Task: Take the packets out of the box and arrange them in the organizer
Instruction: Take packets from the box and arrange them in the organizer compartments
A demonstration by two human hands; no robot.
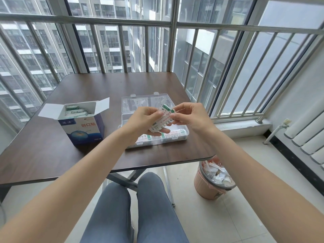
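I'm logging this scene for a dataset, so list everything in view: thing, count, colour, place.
box: one, blue and white, flaps open, table's left side, packets inside.
organizer: one, clear plastic, lid open, right of the box.
packets: a bundle, white and green, held above the organizer; more lie inside it.
table: one, dark brown.
bin: one, pink, full, on the floor under the table's right corner.
radiator: one, white, right wall.
left hand: holds the bundle.
right hand: fingers pinch the bundle's end.

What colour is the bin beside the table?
Pink, the bin with a dark rim; seen in the head view.
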